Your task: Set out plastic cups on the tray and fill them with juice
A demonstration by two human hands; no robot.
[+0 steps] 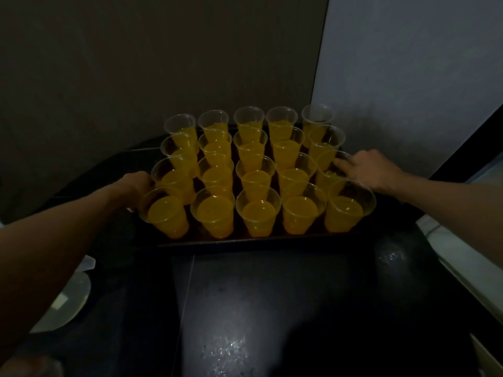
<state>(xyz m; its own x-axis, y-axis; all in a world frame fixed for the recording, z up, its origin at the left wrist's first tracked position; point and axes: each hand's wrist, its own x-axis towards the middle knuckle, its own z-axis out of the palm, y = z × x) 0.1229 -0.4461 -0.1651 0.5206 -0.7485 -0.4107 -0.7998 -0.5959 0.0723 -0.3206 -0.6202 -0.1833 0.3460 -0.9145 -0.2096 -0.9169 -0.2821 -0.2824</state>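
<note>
The task is looking all but done: the cups [258, 210] are standing in close rows, filling the tray [245, 242], which is sitting on the dark counter [272, 295], and nearly every cup is showing juice [299, 208]. Only the far right corner cup [317, 115] is looking paler up top, and its level is too dim to judge. The left hand [138, 183] is reaching to the tray's left edge, its fingers hiding behind the near cups, so whether it is gripping cannot be told. The right hand [373, 167] is lying at the right side, fingers spread and fairly straight, touching a cup rim there, clasping nothing.
</note>
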